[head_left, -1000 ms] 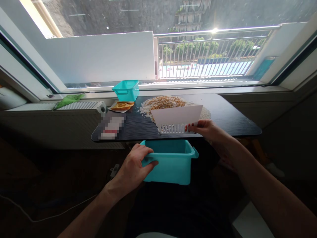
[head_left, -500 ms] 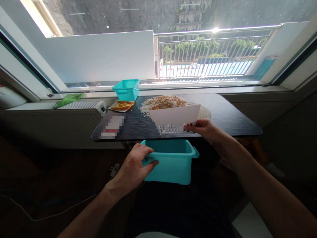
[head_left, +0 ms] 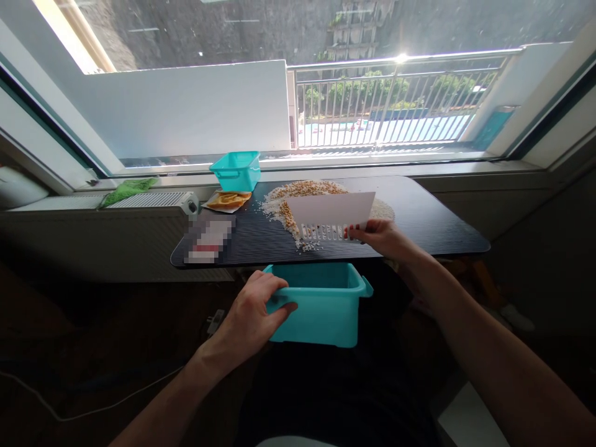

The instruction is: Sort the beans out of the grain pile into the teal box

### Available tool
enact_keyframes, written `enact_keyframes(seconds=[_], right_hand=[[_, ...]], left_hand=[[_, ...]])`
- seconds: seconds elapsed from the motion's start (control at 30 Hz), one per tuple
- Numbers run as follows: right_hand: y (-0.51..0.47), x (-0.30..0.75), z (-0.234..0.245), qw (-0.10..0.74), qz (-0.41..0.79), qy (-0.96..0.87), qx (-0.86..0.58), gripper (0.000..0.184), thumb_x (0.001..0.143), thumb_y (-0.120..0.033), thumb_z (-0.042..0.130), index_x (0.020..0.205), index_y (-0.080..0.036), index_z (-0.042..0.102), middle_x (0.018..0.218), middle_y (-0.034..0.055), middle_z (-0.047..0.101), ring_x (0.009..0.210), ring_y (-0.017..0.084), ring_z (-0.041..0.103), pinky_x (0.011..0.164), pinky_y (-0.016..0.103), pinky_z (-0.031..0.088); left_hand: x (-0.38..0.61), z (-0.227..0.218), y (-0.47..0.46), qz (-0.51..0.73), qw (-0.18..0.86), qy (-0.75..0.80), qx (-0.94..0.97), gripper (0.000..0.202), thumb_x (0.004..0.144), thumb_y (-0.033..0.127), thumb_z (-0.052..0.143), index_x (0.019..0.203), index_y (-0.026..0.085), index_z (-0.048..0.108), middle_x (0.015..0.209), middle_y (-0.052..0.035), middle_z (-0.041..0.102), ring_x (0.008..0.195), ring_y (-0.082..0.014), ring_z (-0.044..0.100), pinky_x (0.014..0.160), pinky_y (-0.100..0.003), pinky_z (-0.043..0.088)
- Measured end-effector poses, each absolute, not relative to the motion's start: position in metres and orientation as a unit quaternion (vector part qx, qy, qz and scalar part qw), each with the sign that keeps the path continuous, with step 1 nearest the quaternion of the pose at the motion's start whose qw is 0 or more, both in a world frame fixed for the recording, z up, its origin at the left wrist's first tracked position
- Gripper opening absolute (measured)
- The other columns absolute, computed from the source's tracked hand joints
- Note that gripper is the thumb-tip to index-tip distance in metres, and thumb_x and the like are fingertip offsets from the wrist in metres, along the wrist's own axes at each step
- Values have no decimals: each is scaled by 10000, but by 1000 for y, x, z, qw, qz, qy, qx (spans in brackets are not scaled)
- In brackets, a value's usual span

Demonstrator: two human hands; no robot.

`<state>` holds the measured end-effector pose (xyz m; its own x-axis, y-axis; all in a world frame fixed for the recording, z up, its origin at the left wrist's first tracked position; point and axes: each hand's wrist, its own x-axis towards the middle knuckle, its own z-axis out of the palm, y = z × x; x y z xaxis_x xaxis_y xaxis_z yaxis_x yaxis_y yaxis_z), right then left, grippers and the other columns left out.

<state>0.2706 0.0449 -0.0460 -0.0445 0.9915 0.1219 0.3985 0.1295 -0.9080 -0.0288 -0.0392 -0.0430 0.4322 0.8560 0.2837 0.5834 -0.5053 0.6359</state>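
My left hand point(head_left: 261, 307) grips the left end of a turquoise plastic bin point(head_left: 321, 313), thumb outside and fingers at the rim. The bin is held just below the front edge of the dark table point(head_left: 433, 217). Between the fingers of my right hand point(head_left: 384, 238) is a white sheet point(head_left: 330, 210) with a row of slots along its lower edge. It stands tilted over a heap of grain point(head_left: 298, 189), white rice-like grains mixed with golden kernels, and hides part of it. Some grains lie loose near the table's front edge, below the slots.
A smaller turquoise bin point(head_left: 236, 172) stands at the table's back left, behind flat golden food on a wrapper point(head_left: 228, 200). A blurred-out item point(head_left: 207, 239) lies at the front left. Left of the table is a radiator point(head_left: 93, 230) with a green cloth point(head_left: 129, 190). A window spans the back.
My right hand has shifted the slotted sheet slightly back from the table's front edge. More grain now shows left of and below it. My left hand and the bin have hardly moved.
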Motion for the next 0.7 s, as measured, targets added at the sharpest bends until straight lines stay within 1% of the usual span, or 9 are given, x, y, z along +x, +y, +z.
enact_keyframes(seconds=[0.2, 0.43, 0.57, 0.7], right_hand=[[47, 267, -50, 390, 374, -647, -539, 388, 652, -546, 694, 776, -181, 735, 827, 55, 733, 765, 206, 640, 690, 303, 479], [44, 266, -44, 394, 380, -634, -546, 420, 587, -575, 721, 726, -179, 726, 774, 54, 724, 724, 199, 625, 666, 305, 478], [42, 267, -46, 386, 396, -636, -539, 402, 602, -557, 725, 735, -178, 725, 776, 52, 725, 725, 193, 623, 673, 300, 474], [40, 266, -45, 396, 402, -634, -529, 373, 619, -533, 729, 734, -178, 722, 793, 47, 726, 748, 190, 624, 699, 295, 471]], left_hand=[[-28, -42, -39, 300, 222, 441, 816, 90, 797, 257, 628, 860, 194, 617, 841, -39, 605, 864, -215, 555, 857, -396, 472], [-28, -40, -39, 290, 221, 442, 819, 94, 793, 258, 635, 861, 194, 618, 843, -41, 611, 853, -217, 565, 845, -397, 479], [-28, -41, -39, 290, 223, 446, 817, 95, 793, 254, 632, 865, 194, 616, 845, -39, 606, 870, -221, 562, 860, -398, 471], [-28, -41, -39, 290, 225, 447, 816, 96, 788, 251, 637, 859, 189, 617, 838, -38, 604, 863, -223, 565, 858, -399, 471]])
